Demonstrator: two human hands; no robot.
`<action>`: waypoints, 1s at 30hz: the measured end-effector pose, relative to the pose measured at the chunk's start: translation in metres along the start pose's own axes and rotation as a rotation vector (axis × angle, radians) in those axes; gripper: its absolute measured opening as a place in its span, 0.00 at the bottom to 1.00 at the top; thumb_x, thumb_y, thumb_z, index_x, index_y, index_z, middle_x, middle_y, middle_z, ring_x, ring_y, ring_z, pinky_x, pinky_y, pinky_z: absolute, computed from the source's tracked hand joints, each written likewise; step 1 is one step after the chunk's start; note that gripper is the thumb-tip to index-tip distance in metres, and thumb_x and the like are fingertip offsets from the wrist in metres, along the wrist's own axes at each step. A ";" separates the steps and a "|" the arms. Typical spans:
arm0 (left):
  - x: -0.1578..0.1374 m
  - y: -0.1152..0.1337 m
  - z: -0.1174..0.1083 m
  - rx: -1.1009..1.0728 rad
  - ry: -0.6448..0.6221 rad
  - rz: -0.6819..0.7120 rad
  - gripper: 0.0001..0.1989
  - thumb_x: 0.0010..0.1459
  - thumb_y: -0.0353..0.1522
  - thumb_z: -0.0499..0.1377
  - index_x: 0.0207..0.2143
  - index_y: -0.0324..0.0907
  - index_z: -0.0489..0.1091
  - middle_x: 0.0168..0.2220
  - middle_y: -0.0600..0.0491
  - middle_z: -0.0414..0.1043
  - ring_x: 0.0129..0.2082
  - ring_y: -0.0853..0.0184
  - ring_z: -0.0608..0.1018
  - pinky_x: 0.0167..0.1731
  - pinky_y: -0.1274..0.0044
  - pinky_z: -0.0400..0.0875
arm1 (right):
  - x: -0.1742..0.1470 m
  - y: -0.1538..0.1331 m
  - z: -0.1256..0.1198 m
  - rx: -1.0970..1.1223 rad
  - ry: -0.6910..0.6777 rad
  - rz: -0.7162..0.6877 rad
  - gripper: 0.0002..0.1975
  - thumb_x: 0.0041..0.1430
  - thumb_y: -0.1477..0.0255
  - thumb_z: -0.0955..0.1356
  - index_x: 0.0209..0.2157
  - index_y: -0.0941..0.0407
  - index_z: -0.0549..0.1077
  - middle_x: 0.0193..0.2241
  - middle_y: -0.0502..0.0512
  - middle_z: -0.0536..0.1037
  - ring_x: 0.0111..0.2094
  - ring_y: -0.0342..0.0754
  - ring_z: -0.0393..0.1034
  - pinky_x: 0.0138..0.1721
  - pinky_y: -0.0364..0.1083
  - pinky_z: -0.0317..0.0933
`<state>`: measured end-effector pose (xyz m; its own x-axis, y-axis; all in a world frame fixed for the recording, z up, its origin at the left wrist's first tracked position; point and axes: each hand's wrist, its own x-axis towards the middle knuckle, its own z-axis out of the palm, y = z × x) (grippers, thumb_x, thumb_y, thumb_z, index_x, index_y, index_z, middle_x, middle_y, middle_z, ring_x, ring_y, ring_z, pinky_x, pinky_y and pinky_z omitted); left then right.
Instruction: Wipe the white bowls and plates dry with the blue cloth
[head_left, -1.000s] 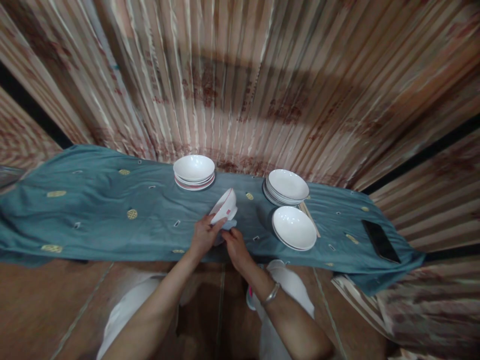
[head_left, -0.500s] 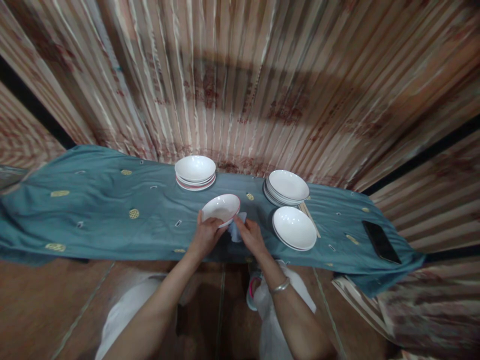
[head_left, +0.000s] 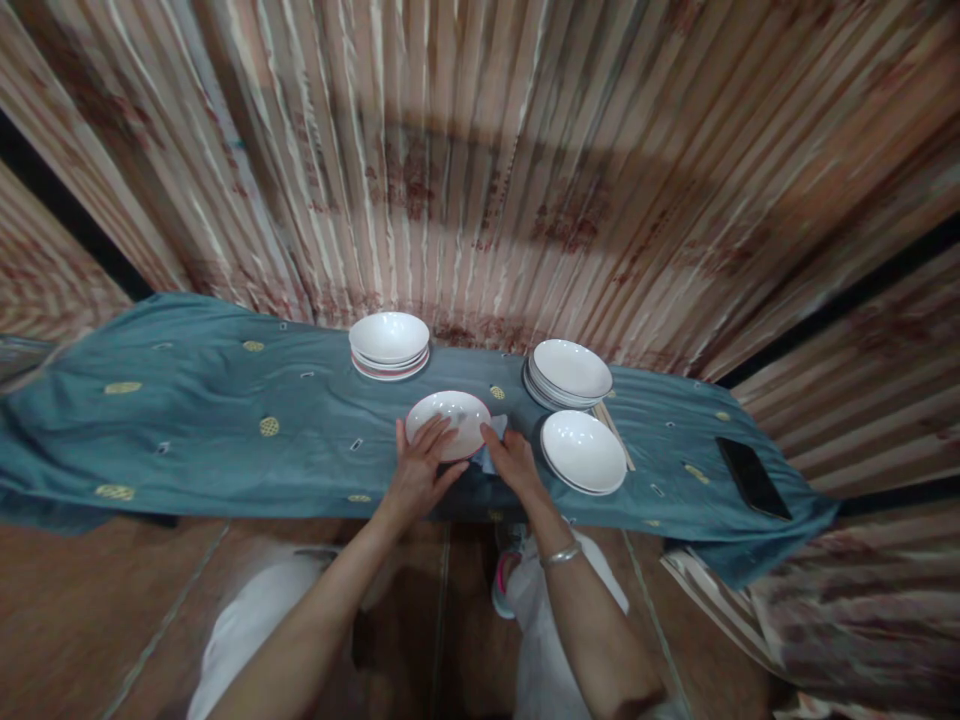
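A shallow white bowl with a thin red rim (head_left: 471, 412) is in front of me near the table's front edge. My left hand (head_left: 420, 468) is on its left side, with several fingers reaching over the inside and the thumb along the near rim. My right hand (head_left: 514, 462) is closed on a pale blue cloth (head_left: 487, 460) at the bowl's right rim, and its fingertips touch the rim. Part of the cloth is hidden behind the fingers. Just right of that hand are stacked white bowls (head_left: 583, 450).
A stack of red-rimmed bowls (head_left: 389, 340) stands at the back left. Dark-rimmed bowls (head_left: 571, 370) are piled at the back right, with chopsticks (head_left: 616, 438) beside them. A black phone (head_left: 752, 477) lies far right on the green tablecloth (head_left: 202, 400). A pleated curtain (head_left: 465, 180) hangs behind.
The bowl has gone from tilted to flatter and shifted slightly right. My left fingers have moved from its edge to over its inside. My right hand, with the cloth, has moved slightly right.
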<state>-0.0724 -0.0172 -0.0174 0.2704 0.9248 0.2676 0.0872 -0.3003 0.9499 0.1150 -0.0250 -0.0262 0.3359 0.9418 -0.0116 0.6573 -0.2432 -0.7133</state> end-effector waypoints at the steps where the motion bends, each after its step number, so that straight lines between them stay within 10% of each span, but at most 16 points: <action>1: 0.000 -0.001 -0.001 -0.004 0.060 -0.004 0.21 0.45 0.33 0.71 0.44 0.49 0.77 0.59 0.44 0.71 0.67 0.48 0.61 0.66 0.55 0.23 | 0.000 0.000 0.000 -0.018 0.002 0.016 0.22 0.63 0.55 0.64 0.27 0.55 0.77 0.27 0.63 0.81 0.40 0.59 0.78 0.39 0.49 0.66; 10: 0.019 -0.049 -0.004 -0.533 0.590 -0.374 0.17 0.44 0.31 0.68 0.39 0.43 0.74 0.47 0.47 0.77 0.60 0.55 0.70 0.63 0.64 0.57 | 0.002 0.004 0.002 0.014 0.123 -0.057 0.20 0.63 0.64 0.64 0.53 0.59 0.72 0.43 0.62 0.81 0.46 0.57 0.76 0.47 0.50 0.66; 21: 0.011 -0.030 -0.008 -0.638 0.447 -0.408 0.23 0.31 0.37 0.74 0.34 0.41 0.78 0.33 0.52 0.81 0.44 0.56 0.79 0.53 0.63 0.69 | -0.004 -0.008 -0.005 -0.139 0.137 -0.088 0.14 0.62 0.71 0.62 0.45 0.58 0.75 0.36 0.63 0.81 0.40 0.58 0.76 0.44 0.51 0.65; 30: 0.007 0.010 0.009 -0.546 0.282 -0.306 0.25 0.40 0.41 0.72 0.42 0.41 0.79 0.45 0.48 0.81 0.51 0.55 0.77 0.58 0.63 0.65 | -0.021 -0.022 -0.074 -0.295 0.250 -0.134 0.17 0.61 0.69 0.60 0.45 0.59 0.75 0.29 0.58 0.80 0.31 0.54 0.72 0.32 0.45 0.57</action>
<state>-0.0614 -0.0156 -0.0071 0.0438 0.9970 -0.0641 -0.3964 0.0762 0.9149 0.1433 -0.0560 0.0419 0.3635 0.8932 0.2646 0.8597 -0.2122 -0.4646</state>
